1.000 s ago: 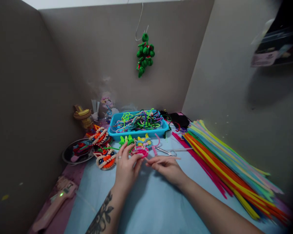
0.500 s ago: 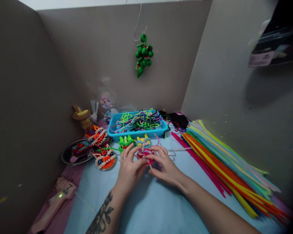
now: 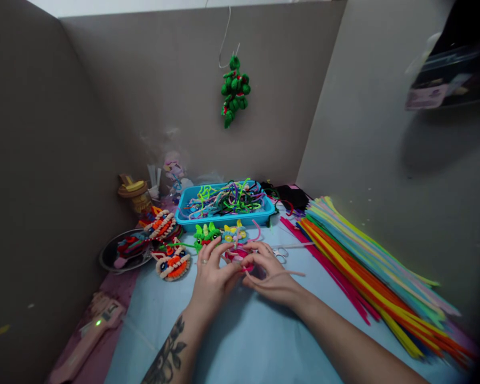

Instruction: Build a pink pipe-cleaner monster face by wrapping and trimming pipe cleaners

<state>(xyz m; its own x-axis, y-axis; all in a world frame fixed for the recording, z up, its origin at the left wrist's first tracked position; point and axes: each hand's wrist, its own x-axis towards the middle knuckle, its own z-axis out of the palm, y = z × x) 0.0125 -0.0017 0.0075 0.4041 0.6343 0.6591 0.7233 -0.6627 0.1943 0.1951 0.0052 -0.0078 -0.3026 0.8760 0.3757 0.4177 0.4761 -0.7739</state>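
Observation:
Between my fingertips is a small pink pipe-cleaner piece (image 3: 237, 255), bent into a rounded shape and partly covered by my fingers. My left hand (image 3: 214, 268) grips its left side, and my right hand (image 3: 267, 272) pinches its right side. A pale pink pipe-cleaner end (image 3: 290, 273) sticks out to the right across my right hand. Just beyond my fingers lie a green pipe-cleaner figure (image 3: 206, 234) and a yellow and blue one (image 3: 234, 232). Scissors (image 3: 280, 254) rest right of my right hand.
A blue tray (image 3: 224, 220) of tangled pipe-cleaner scraps stands behind. Long pipe cleaners in many colours (image 3: 368, 266) lie at right. Orange and cream figures (image 3: 173, 262), a metal bowl (image 3: 112, 265) and a pink glue gun (image 3: 90, 338) are at left. A green ornament (image 3: 235, 90) hangs on the wall.
The pale pink end now reaches rightward over my right hand, where it did not show before. Both hands stay in nearly the same place, still around the pink piece.

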